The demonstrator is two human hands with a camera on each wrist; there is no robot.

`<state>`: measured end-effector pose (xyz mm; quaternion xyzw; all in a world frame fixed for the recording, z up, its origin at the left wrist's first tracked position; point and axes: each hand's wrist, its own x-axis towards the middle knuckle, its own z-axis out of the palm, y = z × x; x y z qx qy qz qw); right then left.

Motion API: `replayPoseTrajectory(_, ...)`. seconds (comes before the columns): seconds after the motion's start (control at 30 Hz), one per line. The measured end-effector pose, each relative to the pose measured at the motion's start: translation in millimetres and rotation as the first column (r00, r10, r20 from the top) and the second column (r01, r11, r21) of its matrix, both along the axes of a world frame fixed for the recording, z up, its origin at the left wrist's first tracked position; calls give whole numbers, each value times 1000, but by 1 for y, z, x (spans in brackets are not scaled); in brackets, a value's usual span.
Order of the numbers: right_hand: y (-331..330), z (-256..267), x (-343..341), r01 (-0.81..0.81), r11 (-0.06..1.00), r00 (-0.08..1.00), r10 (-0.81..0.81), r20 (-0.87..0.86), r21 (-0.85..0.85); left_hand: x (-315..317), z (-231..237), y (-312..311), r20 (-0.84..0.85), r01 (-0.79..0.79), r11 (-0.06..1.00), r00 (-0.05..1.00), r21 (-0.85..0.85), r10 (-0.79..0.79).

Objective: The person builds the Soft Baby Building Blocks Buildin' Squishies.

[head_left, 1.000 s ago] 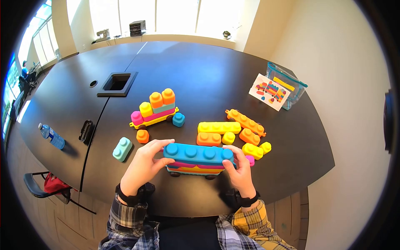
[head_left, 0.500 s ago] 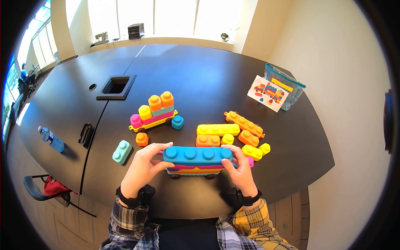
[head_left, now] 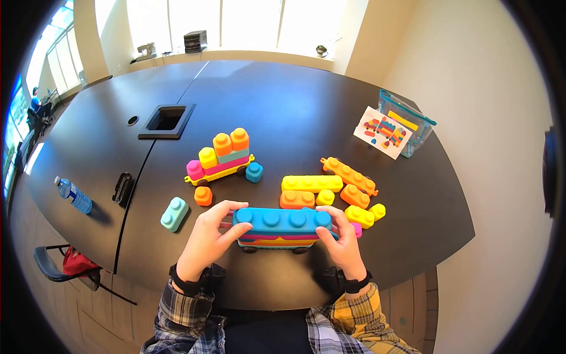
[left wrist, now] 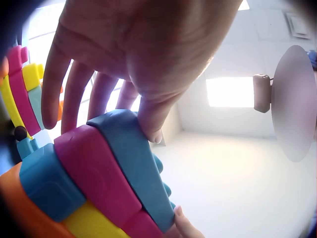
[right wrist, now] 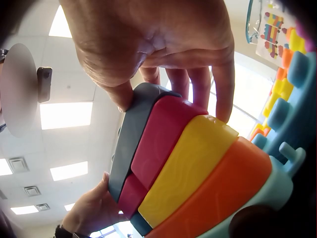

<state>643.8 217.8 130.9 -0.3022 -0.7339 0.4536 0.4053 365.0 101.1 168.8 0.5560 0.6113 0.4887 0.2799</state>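
A long blue block [head_left: 283, 219] with a row of studs lies on top of a stack on a wheeled base. My left hand [head_left: 207, 239] pinches its left end, thumb on the near side and fingers behind. At the other end my right hand [head_left: 340, 248] holds it the same way. Below the blue block, the right wrist view shows a magenta block [right wrist: 163, 131], a yellow block [right wrist: 188, 166], an orange block [right wrist: 218, 186] and a light teal base [right wrist: 275, 191]. A smaller blue block [left wrist: 52, 183] sits under the magenta layer in the left wrist view.
Beyond my hands stands a wagon [head_left: 219, 171] carrying blocks. Loose blocks lie around: teal [head_left: 174, 214], orange [head_left: 203, 196], long yellow [head_left: 311, 183]. An orange wheeled base [head_left: 349, 176] is to the right. A picture card [head_left: 383, 133] leans on a clear bag [head_left: 420, 138]; a water bottle [head_left: 73, 195] stands left.
The head view shifts slightly. Both hands stay at the ends of the long blue block, and the stack keeps its place.
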Motion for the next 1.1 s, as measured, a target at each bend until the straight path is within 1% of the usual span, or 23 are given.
replayPoseTrajectory(0.23,-1,-1,-1,6,1000,1000,-7,7,20,1,-4,-2,64,-7,1000,998,-12,8)
replayPoseTrajectory(0.3,-1,0,0,9,1000,1000,-9,1,22,-1,-2,-5,-74,39,999,996,-23,-40)
replayPoseTrajectory(0.33,-1,1,2,9,1000,1000,-9,3,9,-8,-1,-5,-73,38,999,997,-24,-40)
replayPoseTrajectory(0.4,0,2,2,5,1000,1000,-5,4,-2,-30,1,-4,-10,210,977,978,-30,-210)
replayPoseTrajectory(0.43,0,2,2,7,1000,1000,-7,7,4,-40,-7,0,-160,142,990,978,21,-137)
replayPoseTrajectory(0.47,-1,1,3,10,1000,1000,-10,12,6,-52,-13,6,-200,29,999,979,-30,-34)
replayPoseTrajectory(0.5,-1,1,3,11,1000,1000,-11,12,4,-64,-19,14,-383,-82,997,920,11,80)
replayPoseTrajectory(0.53,0,1,3,8,1000,1000,-8,12,10,-76,-26,21,-547,-183,980,815,71,192)
replayPoseTrajectory(0.57,0,1,2,3,1000,1000,-3,10,19,-87,-34,27,-547,-185,980,815,70,193)
replayPoseTrajectory(0.63,0,0,3,2,1000,1000,-2,12,14,-106,-52,37,-799,-242,970,588,-28,124)
replayPoseTrajectory(0.67,0,0,3,2,1000,1000,-3,15,10,-114,-66,42,-799,-241,970,588,-25,125)
replayPoseTrajectory(0.73,0,-1,3,4,1000,1000,-4,10,9,-123,-89,49,-898,-310,949,432,-66,79)
replayPoseTrajectory(0.77,0,-1,3,4,1000,1000,-4,4,4,-123,-89,49,-899,-309,949,432,-65,79)
replayPoseTrajectory(0.83,-1,-1,2,4,1000,1000,-4,1,13,-122,-88,50,-914,-297,954,393,-29,95)
replayPoseTrajectory(0.87,-1,-1,2,4,1000,1000,-4,-1,22,-118,-81,49,-915,-297,954,392,-28,95)
replayPoseTrajectory(0.93,0,-3,2,4,1000,1000,-4,-2,26,-108,-57,44,-842,-260,951,540,-166,1)
replayPoseTrajectory(0.97,1,-3,2,3,1000,1000,-3,-3,30,-106,-52,41,-842,-262,951,540,-166,2)
replayPoseTrajectory(1.0,1,-3,1,1,1000,1000,-1,-4,30,-104,-48,40,-795,-179,983,603,-52,67)
replayPoseTrajectory(1.03,1,-3,1,4,999,1000,-4,2,33,-102,-42,38,-736,-102,992,667,70,120)
replayPoseTrajectory(1.07,0,-3,2,8,999,1000,-8,9,35,-93,-26,33,-737,-103,992,665,70,121)
replayPoseTrajectory(1.1,0,-2,1,8,999,1000,-9,7,33,-77,-3,27,-580,-36,993,809,116,97)
